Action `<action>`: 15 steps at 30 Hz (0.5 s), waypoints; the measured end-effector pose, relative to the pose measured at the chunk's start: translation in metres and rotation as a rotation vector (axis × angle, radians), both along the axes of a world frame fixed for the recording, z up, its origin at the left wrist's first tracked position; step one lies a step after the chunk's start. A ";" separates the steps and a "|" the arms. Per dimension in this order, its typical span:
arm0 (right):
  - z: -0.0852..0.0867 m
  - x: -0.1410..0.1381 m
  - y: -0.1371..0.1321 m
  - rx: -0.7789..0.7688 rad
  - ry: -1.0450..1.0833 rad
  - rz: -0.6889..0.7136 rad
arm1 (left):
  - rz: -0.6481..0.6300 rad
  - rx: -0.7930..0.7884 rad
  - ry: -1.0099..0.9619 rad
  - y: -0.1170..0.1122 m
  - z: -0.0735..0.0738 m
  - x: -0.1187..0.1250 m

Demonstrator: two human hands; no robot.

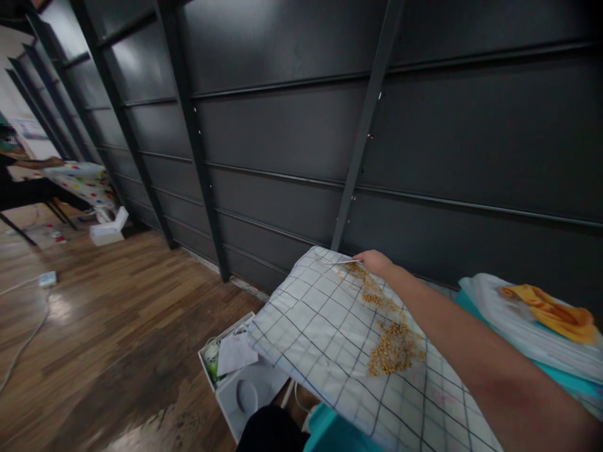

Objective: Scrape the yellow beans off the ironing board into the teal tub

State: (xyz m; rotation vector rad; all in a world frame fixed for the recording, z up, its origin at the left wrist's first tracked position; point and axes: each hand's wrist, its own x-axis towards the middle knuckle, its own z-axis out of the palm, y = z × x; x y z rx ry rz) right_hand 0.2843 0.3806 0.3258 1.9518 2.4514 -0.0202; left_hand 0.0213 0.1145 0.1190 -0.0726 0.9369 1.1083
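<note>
Right hand [375,262]: pinching one end of a thin pale utensil [347,261] at the far edge of the worktop [301,320], centre of the frame. The utensil's type cannot be determined. Left hand: not in view; state cannot be told.

Yellow beans [393,353] lie loose on the worktop's checked cover, in a band from just beside the right hand down to a larger patch at lower centre-right. Finer tan material lies among them.

Caution: no raised rim shows at the worktop's left edge. A wide utensil stroke, a dragging forearm [452,339] or a tugged cover could roll beans over it.

Containers: an open-topped white box [221,405], lower centre, holds paper [239,353] and a green item [213,369]; stray beans could drop into it. The contents of the turquoise tub [342,433], bottom centre, cannot be seen. At right, an orange cloth [556,312] rests on white plastic [487,298].
</note>
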 end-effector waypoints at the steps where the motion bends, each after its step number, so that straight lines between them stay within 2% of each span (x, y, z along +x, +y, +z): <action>1: 0.001 0.000 -0.002 -0.008 0.003 0.006 | 0.004 0.004 0.003 0.002 0.002 -0.001; 4: 0.003 0.001 -0.008 -0.032 0.015 0.022 | 0.019 0.018 0.016 0.002 0.009 -0.008; 7: 0.004 0.003 -0.016 -0.052 0.027 0.041 | 0.028 0.027 0.032 -0.016 0.014 -0.012; 10: 0.007 0.003 -0.028 -0.066 0.030 0.061 | 0.030 0.034 0.044 -0.058 0.017 -0.010; 15: 0.014 0.002 -0.052 -0.054 0.017 0.085 | 0.015 0.067 0.055 -0.149 0.023 -0.006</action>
